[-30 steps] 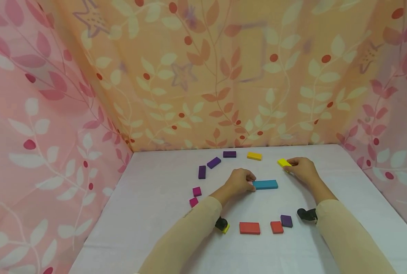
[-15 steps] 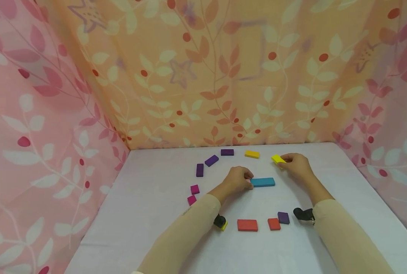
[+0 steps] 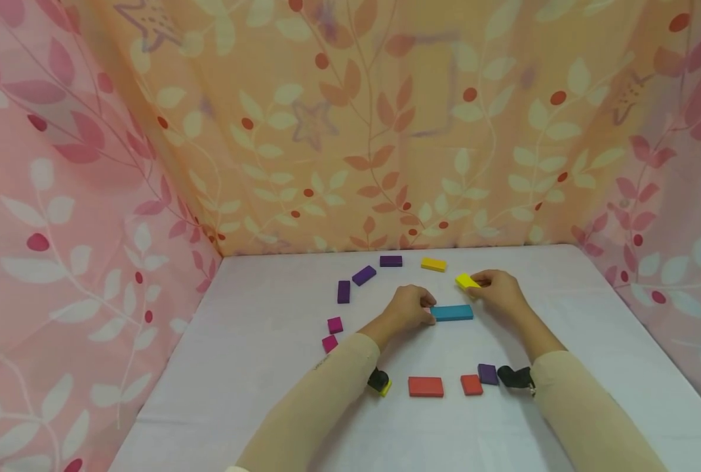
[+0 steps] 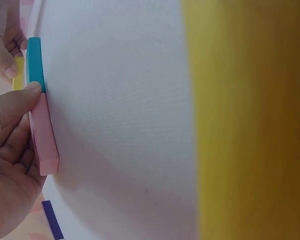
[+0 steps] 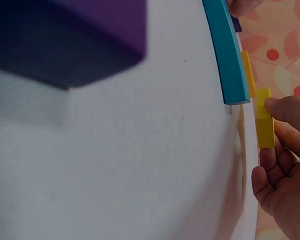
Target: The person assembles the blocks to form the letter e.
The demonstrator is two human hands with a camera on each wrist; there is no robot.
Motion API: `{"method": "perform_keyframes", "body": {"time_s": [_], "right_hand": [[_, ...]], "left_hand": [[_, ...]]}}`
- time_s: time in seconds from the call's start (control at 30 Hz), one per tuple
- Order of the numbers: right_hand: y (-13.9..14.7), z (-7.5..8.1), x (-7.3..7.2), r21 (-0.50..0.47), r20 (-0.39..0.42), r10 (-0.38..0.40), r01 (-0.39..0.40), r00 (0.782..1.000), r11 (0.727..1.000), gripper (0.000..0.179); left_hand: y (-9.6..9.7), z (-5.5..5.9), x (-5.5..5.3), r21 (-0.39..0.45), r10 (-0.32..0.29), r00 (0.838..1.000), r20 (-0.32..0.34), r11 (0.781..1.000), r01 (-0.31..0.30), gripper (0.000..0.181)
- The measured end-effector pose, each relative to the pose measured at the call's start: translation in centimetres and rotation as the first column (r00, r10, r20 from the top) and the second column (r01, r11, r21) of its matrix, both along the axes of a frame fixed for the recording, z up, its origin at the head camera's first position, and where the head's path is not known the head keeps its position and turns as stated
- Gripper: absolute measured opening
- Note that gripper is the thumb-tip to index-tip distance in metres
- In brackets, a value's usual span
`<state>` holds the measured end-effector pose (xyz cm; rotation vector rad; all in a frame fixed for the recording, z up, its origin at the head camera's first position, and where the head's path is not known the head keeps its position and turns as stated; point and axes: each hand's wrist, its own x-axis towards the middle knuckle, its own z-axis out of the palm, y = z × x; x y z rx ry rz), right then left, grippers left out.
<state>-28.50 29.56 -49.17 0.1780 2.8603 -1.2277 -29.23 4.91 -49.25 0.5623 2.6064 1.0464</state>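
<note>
My left hand [image 3: 408, 307] grips a pink block [image 4: 45, 132], which lies end to end with a long blue block [image 3: 452, 313]; in the left wrist view the thumb rests across their joint. From the head, the pink block is nearly all hidden by the hand. Farther right, my right hand [image 3: 498, 288] pinches a yellow block [image 3: 466, 281] between thumb and fingers, as the right wrist view also shows. Just left of it, a darker yellow block [image 3: 433, 265] continues a curve with purple blocks, the nearest being this purple block [image 3: 391, 261].
Two magenta blocks [image 3: 335, 324] lie at the left of the white table [image 3: 238, 367]. Along the front are a red block [image 3: 425, 387], a small red block [image 3: 471, 385] and a purple square block [image 3: 488, 374]. A floral curtain [image 3: 380, 131] stands behind.
My right hand has moved left with the yellow block, closer to the darker yellow one. My left hand stays at the pink and blue blocks. The head view has shifted slightly.
</note>
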Motion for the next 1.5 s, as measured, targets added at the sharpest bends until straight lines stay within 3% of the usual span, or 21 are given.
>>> {"method": "perform_keyframes", "body": {"time_s": [0.57,1.5], "right_hand": [[-1.0,-1.3,0.4,0.014,0.025,-0.007,0.007,1.000,1.000,0.051],[-1.5,-0.8,1.0,0.069,0.024,0.015,-0.016,1.000,0.997,0.052]], "left_hand": [[0.0,0.0,-0.1,-0.010,-0.010,1.000,0.006,1.000,0.010,0.031],[0.1,0.0,-0.1,0.015,-0.005,1.000,0.019,1.000,0.004,0.032]]}}
